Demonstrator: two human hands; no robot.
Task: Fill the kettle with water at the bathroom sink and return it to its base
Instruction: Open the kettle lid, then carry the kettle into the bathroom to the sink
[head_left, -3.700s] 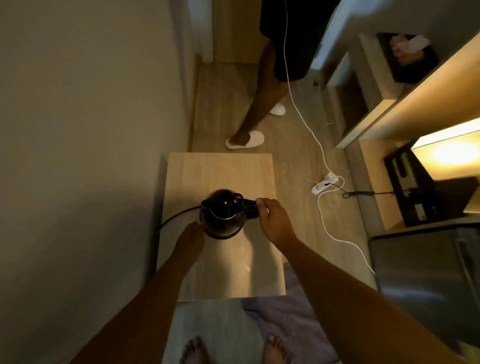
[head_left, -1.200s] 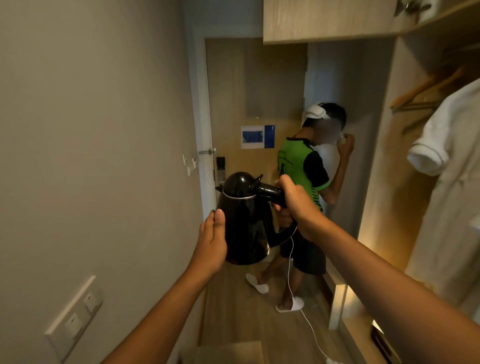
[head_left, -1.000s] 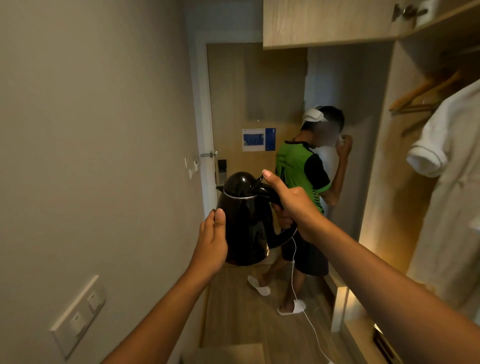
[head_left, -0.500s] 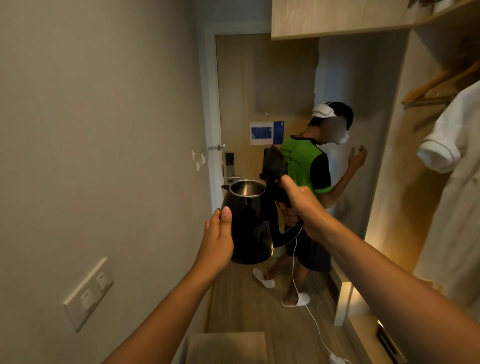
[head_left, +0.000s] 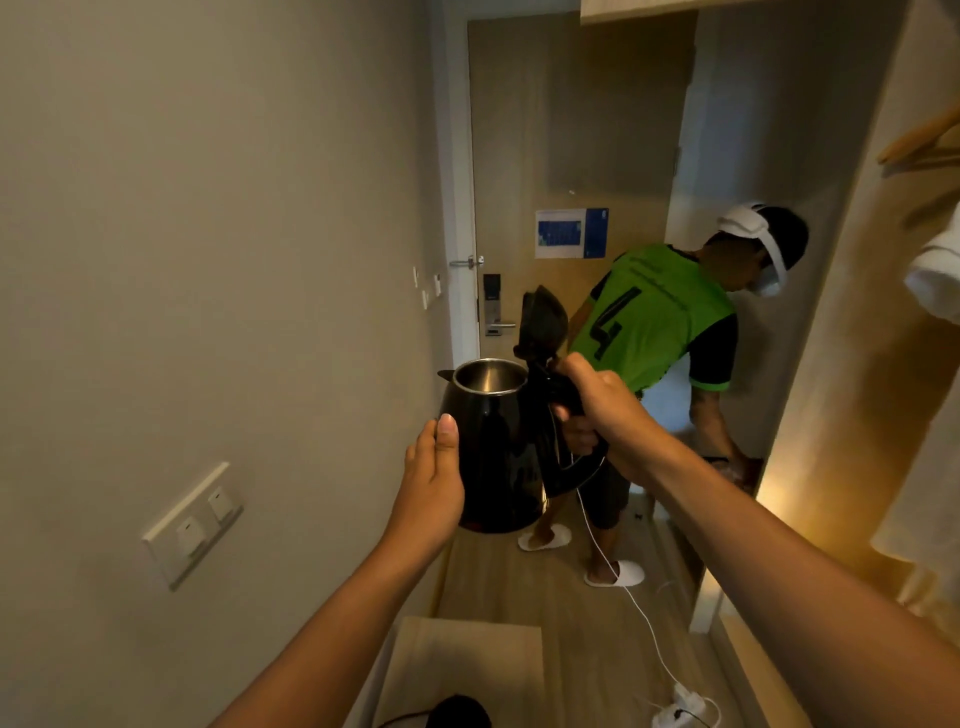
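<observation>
Kettle (head_left: 498, 447), black and upright, is held in mid-air in a narrow hallway, with its lid (head_left: 543, 322) flipped up to stand open above the steel-rimmed mouth. The handle on its right side is gripped by the right hand (head_left: 597, 410), the fingers curled tightly around it. The left hand (head_left: 434, 480) is laid flat against the near left wall of the body, fingers pressed together and thumb pointing up. The base (head_left: 457, 713) is seen at the near bottom edge on a wooden tabletop (head_left: 467, 660), well below the kettle. Farther down the hallway, a person in a green shirt (head_left: 654, 317) is bent toward the right, near a closed door (head_left: 576, 171). A light switch panel (head_left: 195, 525) is mounted on the left wall.
</observation>
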